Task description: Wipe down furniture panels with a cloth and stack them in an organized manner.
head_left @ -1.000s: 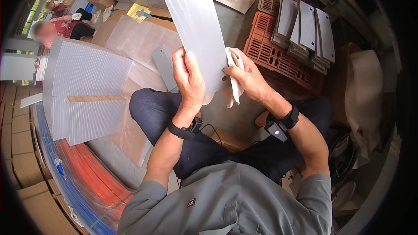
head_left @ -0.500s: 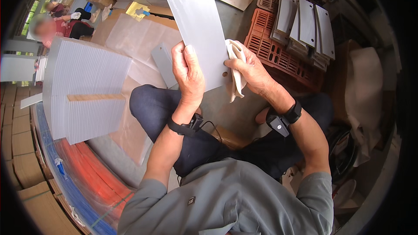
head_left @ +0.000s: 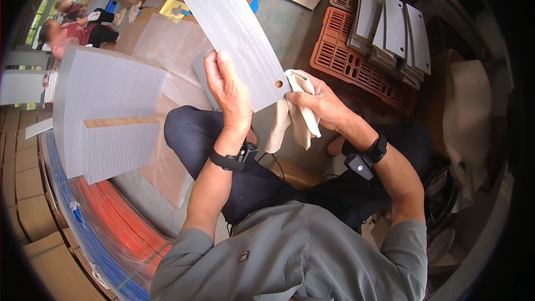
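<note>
A flat light-grey panel point(head_left: 237, 36) with a round hole near each end is held up in front of me, tilted with its top toward the left. My left hand point(head_left: 229, 86) grips its lower left edge, thumb across the face. At the panel's lower right corner, my right hand point(head_left: 323, 103) pinches a cream cloth point(head_left: 301, 111), which hangs down in folds below the fingers. The cloth touches the panel's edge. Another grey panel point(head_left: 202, 81) lies behind my left hand, partly hidden.
A tall stack of grey panels point(head_left: 111, 95) stands at left. Several more panels point(head_left: 387, 22) rest on orange plastic crates point(head_left: 340, 39) at the far right. Red and blue wrapped bundles point(head_left: 117, 212) lie at lower left beside cardboard point(head_left: 22, 173). Co-workers point(head_left: 69, 36) sit at far left.
The panel has tilted further left and come slightly lower. My left hand moved a little left with it. The cloth in my right hand now hangs lower and more spread out.
</note>
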`<state>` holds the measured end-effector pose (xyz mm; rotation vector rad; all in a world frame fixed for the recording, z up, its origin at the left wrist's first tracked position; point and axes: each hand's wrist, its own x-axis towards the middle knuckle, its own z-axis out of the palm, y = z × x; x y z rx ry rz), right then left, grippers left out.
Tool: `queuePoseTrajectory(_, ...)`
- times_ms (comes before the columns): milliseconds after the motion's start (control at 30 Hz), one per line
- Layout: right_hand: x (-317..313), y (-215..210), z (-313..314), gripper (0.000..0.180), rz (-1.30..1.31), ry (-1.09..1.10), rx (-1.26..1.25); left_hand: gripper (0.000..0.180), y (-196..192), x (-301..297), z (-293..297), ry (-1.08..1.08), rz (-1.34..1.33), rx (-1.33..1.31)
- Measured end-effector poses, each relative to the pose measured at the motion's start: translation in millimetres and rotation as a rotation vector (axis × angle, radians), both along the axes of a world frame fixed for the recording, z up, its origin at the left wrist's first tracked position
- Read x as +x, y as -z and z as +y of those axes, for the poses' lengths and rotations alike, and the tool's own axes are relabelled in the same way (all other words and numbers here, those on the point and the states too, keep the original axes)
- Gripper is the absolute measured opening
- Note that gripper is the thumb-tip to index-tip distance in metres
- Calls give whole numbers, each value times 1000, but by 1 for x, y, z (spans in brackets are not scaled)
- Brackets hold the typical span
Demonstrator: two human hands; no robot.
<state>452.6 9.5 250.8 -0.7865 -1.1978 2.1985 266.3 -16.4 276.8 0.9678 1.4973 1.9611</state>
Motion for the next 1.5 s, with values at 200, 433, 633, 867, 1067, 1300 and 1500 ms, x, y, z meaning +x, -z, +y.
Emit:
queuePoseTrajectory(200,0,7,-1,39,-1,65,-28,30,4,6,-1,9,154,34)
queuePoseTrajectory(433,3,1,-1,36,99,19,-45,30,1,2,-3,16,105,29)
queuePoseTrajectory(633,-4,4,-1,36,31,61,-32,28,6,2,-2,8,137,49)
queuePoseTrajectory(867,-2,9,-2,33,31,59,47,30,7,4,-2,-14,183,63)
queuePoseTrajectory(1067,-4,5,-1,33,-2,70,34,28,9,2,-1,19,114,76)
queuePoseTrajectory(1300,0,15,2,41,33,16,117,31,9,-3,2,97,-121,34)
queuePoseTrajectory(1500,7,8,18,40,-49,347,-109,34,19,-14,9,136,-424,-16)
